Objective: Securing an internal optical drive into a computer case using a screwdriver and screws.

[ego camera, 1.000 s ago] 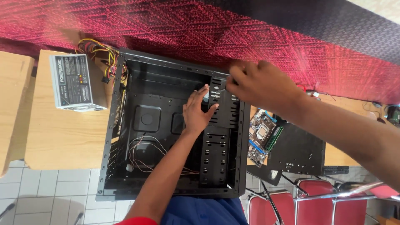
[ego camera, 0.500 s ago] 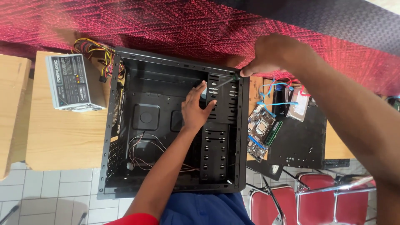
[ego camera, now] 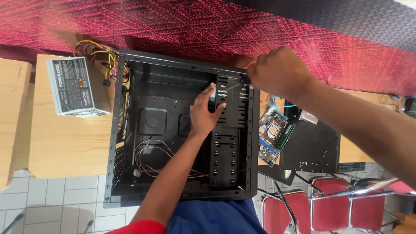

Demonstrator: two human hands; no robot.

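Keep your left hand [ego camera: 207, 113] flat, fingers open, bracing the black metal drive cage [ego camera: 232, 104] while your right hand [ego camera: 277, 71], closed on a dark-handled screwdriver [ego camera: 245, 81], turns squarely.

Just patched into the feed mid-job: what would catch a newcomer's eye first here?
The open black computer case fills the middle of the wooden table, with the left hand pressed inside against its drive cage. The right hand works a screwdriver at the case's top edge. A grey power supply lies at left, a motherboard at right.

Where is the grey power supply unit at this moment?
In the head view, the power supply unit lies at the left on the wooden table, just outside the left wall of the open black computer case.
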